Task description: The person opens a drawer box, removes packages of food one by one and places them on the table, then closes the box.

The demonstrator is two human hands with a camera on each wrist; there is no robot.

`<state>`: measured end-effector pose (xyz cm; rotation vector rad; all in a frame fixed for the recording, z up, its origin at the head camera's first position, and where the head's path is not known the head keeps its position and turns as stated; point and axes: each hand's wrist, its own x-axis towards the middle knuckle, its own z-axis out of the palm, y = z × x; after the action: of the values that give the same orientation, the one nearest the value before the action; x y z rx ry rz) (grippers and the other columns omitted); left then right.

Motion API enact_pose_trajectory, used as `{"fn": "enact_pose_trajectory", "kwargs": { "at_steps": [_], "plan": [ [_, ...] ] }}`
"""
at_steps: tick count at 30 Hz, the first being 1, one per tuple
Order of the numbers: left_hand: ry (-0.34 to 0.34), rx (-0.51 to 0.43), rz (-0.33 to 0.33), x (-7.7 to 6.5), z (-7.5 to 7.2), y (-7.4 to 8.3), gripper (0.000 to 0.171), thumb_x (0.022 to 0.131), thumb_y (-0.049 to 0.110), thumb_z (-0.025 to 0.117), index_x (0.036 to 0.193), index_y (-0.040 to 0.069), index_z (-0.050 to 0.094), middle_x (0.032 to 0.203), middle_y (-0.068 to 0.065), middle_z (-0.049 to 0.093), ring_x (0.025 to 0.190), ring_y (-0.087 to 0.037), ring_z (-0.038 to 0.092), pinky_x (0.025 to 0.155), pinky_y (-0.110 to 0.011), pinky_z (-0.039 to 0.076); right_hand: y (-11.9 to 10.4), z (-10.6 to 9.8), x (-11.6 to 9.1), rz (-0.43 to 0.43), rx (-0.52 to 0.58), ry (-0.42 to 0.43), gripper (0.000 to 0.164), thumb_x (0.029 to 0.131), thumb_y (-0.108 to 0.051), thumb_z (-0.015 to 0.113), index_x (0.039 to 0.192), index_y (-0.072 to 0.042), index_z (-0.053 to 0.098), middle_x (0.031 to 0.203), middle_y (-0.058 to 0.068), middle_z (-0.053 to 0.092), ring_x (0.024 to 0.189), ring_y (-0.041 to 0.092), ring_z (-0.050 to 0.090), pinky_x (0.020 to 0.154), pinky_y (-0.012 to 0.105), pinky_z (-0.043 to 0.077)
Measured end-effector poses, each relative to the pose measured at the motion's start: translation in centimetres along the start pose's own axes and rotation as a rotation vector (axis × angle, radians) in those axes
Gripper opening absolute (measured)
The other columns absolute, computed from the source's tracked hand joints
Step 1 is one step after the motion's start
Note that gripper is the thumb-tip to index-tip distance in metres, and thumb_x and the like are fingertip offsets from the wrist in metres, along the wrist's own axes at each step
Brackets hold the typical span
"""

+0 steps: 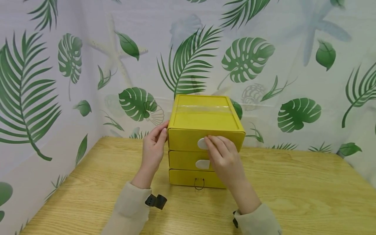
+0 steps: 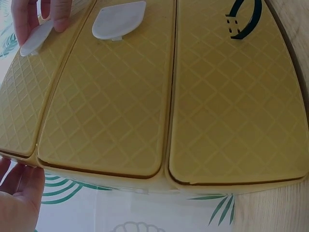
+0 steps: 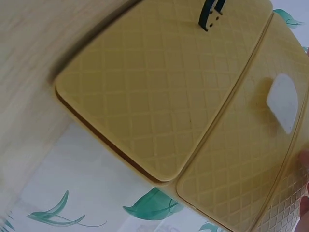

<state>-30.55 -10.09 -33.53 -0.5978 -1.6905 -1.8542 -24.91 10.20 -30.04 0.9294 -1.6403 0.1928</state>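
Note:
A small yellow cabinet [image 1: 202, 119] with three stacked drawers stands on the table, its front facing me. My right hand [image 1: 227, 160] pinches the white tab handle [image 1: 202, 143] of the top drawer; in the left wrist view, thumb and fingers sit on either side of that tab. My left hand [image 1: 152, 150] rests against the cabinet's left side near the top, fingers fairly straight. Below, the middle drawer [image 1: 182, 160] bears a second white tab [image 1: 202, 164]. A thin dark loop [image 1: 199, 184] hangs on the bottom drawer [image 1: 182, 177]. All three drawers look pushed in.
The wood-grain table [image 1: 293, 195] extends to both sides of the cabinet. Behind and at the left hangs a white cloth [image 1: 199, 16] printed with green leaves. Clear tape [image 1: 202, 109] runs across the cabinet's top. Dark straps [image 1: 156, 201] show at the sleeve cuffs.

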Motion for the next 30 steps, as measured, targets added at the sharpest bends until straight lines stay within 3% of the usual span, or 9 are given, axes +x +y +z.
{"fn": "enact_pose_trajectory", "kwargs": {
  "at_steps": [4, 5, 9, 11, 12, 16, 19, 24, 30],
  "plan": [
    [0.031, 0.073, -0.075, -0.6, 0.9, 4.3, 0.027, 0.082, 0.015, 0.042, 0.107, 0.009, 0.051, 0.106, -0.003, 0.049, 0.089, -0.016, 0.048, 0.072, -0.027, 0.041, 0.0, -0.1, 0.0, -0.010, 0.003, 0.012, 0.024, 0.081, -0.005, 0.040, 0.093, 0.007, 0.056, 0.089, 0.015, 0.052, 0.080, 0.029, 0.047, 0.071, 0.032, 0.039],
    [0.028, 0.085, -0.050, -0.3, 0.6, 2.5, 0.028, 0.082, 0.016, 0.042, 0.108, 0.010, 0.050, 0.106, -0.003, 0.049, 0.089, -0.015, 0.048, 0.072, -0.026, 0.041, 0.0, -0.2, 0.1, -0.015, 0.001, 0.015, 0.023, 0.081, -0.005, 0.040, 0.093, 0.007, 0.056, 0.089, 0.015, 0.053, 0.080, 0.029, 0.048, 0.071, 0.032, 0.039],
    [0.023, 0.067, -0.043, -0.4, 0.8, 3.2, 0.028, 0.083, 0.011, 0.040, 0.109, 0.006, 0.049, 0.108, -0.005, 0.047, 0.090, -0.013, 0.047, 0.073, -0.025, 0.041, 0.2, -0.2, 0.0, -0.027, 0.000, 0.010, 0.023, 0.080, -0.006, 0.041, 0.092, 0.007, 0.056, 0.088, 0.015, 0.053, 0.079, 0.029, 0.048, 0.070, 0.032, 0.039],
    [0.012, 0.038, 0.009, 0.1, 0.0, -0.5, 0.029, 0.083, 0.013, 0.040, 0.110, 0.007, 0.048, 0.109, -0.006, 0.046, 0.092, -0.014, 0.046, 0.072, -0.024, 0.041, 0.2, -0.2, -0.1, -0.030, 0.004, 0.005, 0.023, 0.080, -0.007, 0.041, 0.093, 0.006, 0.056, 0.088, 0.015, 0.053, 0.079, 0.029, 0.048, 0.070, 0.032, 0.039],
    [0.017, 0.013, -0.005, 0.1, 0.0, -0.7, 0.029, 0.082, 0.011, 0.041, 0.110, 0.006, 0.048, 0.110, -0.006, 0.046, 0.093, -0.015, 0.046, 0.074, -0.025, 0.040, 0.2, -0.2, -0.1, -0.031, 0.005, 0.001, 0.024, 0.080, -0.007, 0.041, 0.093, 0.006, 0.056, 0.088, 0.015, 0.053, 0.079, 0.029, 0.047, 0.071, 0.032, 0.039],
    [0.010, 0.031, 0.081, 1.6, -2.0, -11.3, 0.031, 0.082, 0.016, 0.042, 0.113, 0.015, 0.046, 0.113, -0.002, 0.043, 0.096, -0.017, 0.044, 0.072, -0.026, 0.041, 0.2, -0.3, -0.1, -0.037, 0.013, -0.007, 0.024, 0.080, -0.008, 0.041, 0.093, 0.006, 0.056, 0.088, 0.015, 0.053, 0.079, 0.028, 0.048, 0.070, 0.032, 0.039],
    [0.020, 0.067, 0.092, 1.7, -2.3, -13.2, 0.031, 0.083, 0.017, 0.040, 0.114, 0.018, 0.045, 0.114, 0.000, 0.043, 0.096, -0.017, 0.044, 0.071, -0.028, 0.041, 0.2, -0.4, -0.1, -0.042, 0.015, -0.012, 0.024, 0.080, -0.008, 0.041, 0.092, 0.006, 0.056, 0.088, 0.015, 0.053, 0.079, 0.028, 0.048, 0.070, 0.032, 0.039],
    [0.026, 0.109, 0.086, 1.7, -2.2, -12.8, 0.031, 0.083, 0.018, 0.040, 0.114, 0.019, 0.045, 0.114, 0.002, 0.043, 0.093, -0.016, 0.045, 0.069, -0.027, 0.042, 0.2, -0.5, -0.1, -0.040, 0.017, -0.013, 0.024, 0.078, -0.008, 0.041, 0.091, 0.006, 0.057, 0.086, 0.015, 0.053, 0.078, 0.028, 0.048, 0.070, 0.032, 0.040],
    [0.001, 0.071, 0.051, 1.3, -1.4, -8.2, 0.031, 0.083, 0.014, 0.040, 0.114, 0.014, 0.045, 0.114, -0.003, 0.042, 0.096, -0.017, 0.044, 0.072, -0.025, 0.041, 0.2, -0.6, -0.1, -0.042, 0.018, -0.021, 0.024, 0.077, -0.007, 0.042, 0.090, 0.006, 0.057, 0.085, 0.015, 0.053, 0.077, 0.028, 0.048, 0.069, 0.032, 0.040]
  ]
}}
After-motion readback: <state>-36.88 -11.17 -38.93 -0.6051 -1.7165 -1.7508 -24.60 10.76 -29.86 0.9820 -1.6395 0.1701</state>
